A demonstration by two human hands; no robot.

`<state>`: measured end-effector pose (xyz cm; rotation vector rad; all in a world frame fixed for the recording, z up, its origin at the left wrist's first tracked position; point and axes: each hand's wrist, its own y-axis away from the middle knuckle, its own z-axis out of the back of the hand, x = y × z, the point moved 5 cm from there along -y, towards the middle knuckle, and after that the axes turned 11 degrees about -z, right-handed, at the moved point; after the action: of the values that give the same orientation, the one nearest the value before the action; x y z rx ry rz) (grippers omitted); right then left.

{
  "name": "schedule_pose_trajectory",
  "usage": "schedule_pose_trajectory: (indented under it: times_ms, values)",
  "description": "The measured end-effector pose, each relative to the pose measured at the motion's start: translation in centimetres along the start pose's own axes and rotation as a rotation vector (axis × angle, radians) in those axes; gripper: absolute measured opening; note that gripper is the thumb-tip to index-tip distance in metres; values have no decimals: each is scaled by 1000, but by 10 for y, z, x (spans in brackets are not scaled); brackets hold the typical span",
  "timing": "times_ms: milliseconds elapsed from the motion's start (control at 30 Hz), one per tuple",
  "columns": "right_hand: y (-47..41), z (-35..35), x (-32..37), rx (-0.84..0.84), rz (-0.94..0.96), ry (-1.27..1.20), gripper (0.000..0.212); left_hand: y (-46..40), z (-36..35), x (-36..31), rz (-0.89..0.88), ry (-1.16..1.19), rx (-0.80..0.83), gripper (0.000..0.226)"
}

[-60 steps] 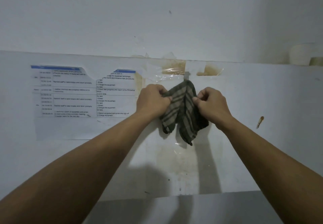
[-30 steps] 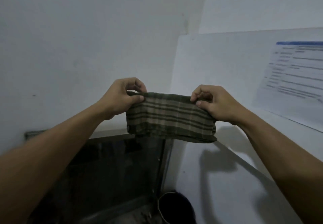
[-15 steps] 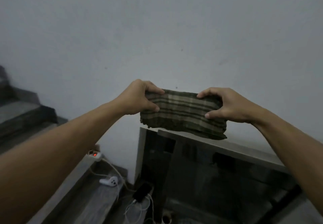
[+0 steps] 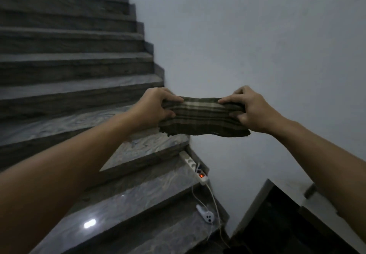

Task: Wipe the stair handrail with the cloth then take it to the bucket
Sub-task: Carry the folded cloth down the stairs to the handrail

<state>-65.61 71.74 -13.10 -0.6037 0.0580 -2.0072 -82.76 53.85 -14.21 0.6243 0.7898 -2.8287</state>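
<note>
Both arms are extended forward at chest height. The left hand point(image 4: 156, 106) and the right hand point(image 4: 250, 109) each grip one end of the green striped cloth point(image 4: 203, 116), fingers curled tight over its upper edge with thumbs beneath. The cloth is folded and pulled into a horizontal band between the hands, held in the air clear of the white wall point(image 4: 257, 36) behind. Grey stone stairs point(image 4: 79, 87) rise at left. A white power strip point(image 4: 195, 167) with a red light lies along the wall-side edge of a lower step.
</note>
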Motion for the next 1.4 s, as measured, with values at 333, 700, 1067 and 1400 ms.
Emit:
schedule_pose_trajectory:
  times_ms: [333, 700, 1067, 1400]
  values:
    - [-183, -93, 136, 71, 339, -76, 42, 31, 132, 138, 303, -208, -150, 53]
    - [-367, -106, 283, 308, 402, -233, 41, -17, 303, 246, 457, -362, -201, 58]
    - [-561, -68, 391, 349, 561, -211, 54, -111, 455, 318, 586, -439, -282, 55]
    - [-687, -41, 526, 407, 652, -302, 36, -156, 598, 368, 671, -434, -477, 46]
